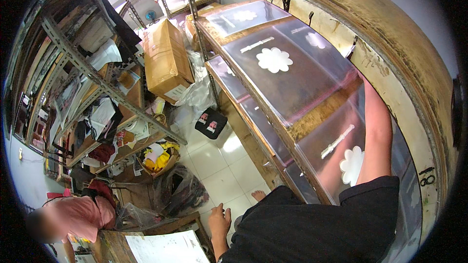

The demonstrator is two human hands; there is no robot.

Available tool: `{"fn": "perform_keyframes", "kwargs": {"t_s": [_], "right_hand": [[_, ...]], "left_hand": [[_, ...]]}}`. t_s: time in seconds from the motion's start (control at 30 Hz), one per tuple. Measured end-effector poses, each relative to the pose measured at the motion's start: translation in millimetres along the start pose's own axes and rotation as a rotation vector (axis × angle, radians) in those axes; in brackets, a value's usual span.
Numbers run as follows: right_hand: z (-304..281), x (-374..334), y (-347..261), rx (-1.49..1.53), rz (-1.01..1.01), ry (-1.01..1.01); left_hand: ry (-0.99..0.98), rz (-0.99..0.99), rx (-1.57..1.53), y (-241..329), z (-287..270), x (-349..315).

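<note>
Half-curling empty left hand (220, 221) fingers; cannot tell for right hand (361, 75) at two o'clock; could smear white flower-shaped print (350, 164) by rubbing bare forearm (378, 131).

The right hand (361, 77) is mostly hidden near the far edge of the clear plastic sheets (309, 90); 1 co-worker's head (44, 225) is blurred; the lower edge cuts off 1 white sheet (168, 249).

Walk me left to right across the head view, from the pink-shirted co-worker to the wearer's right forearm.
Pink-shirted co-worker → white sheet at the lower edge → wearer's left hand → bare foot → largest fully visible white flower shape → wearer's right forearm.
</note>
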State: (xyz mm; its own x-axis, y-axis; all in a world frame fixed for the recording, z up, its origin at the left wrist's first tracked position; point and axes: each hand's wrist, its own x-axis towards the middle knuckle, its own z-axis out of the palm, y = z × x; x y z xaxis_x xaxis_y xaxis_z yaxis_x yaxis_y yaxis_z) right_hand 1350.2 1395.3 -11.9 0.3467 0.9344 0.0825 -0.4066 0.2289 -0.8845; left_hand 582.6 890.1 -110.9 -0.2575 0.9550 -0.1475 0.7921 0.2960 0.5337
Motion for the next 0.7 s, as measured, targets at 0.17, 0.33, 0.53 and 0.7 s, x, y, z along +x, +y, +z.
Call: {"fn": "perform_keyframes", "kwargs": {"t_s": [0.17,0.33,0.53,0.7], "right_hand": [[-15,22,18,-0.057,0.001,0.005],[-57,27,32,-0.110,0.012,0.040],[-56,59,65,-0.179,0.075,-0.026],[-82,62,46,-0.184,0.127,-0.038]], "left_hand": [[-0.027,0.019,-0.025,-1,8,0],[-0.042,0.052,-0.040,-2,11,10],[-0.049,0.017,0.015,-6,-1,5],[-0.070,-0.006,-0.019,-17,5,5]]}}
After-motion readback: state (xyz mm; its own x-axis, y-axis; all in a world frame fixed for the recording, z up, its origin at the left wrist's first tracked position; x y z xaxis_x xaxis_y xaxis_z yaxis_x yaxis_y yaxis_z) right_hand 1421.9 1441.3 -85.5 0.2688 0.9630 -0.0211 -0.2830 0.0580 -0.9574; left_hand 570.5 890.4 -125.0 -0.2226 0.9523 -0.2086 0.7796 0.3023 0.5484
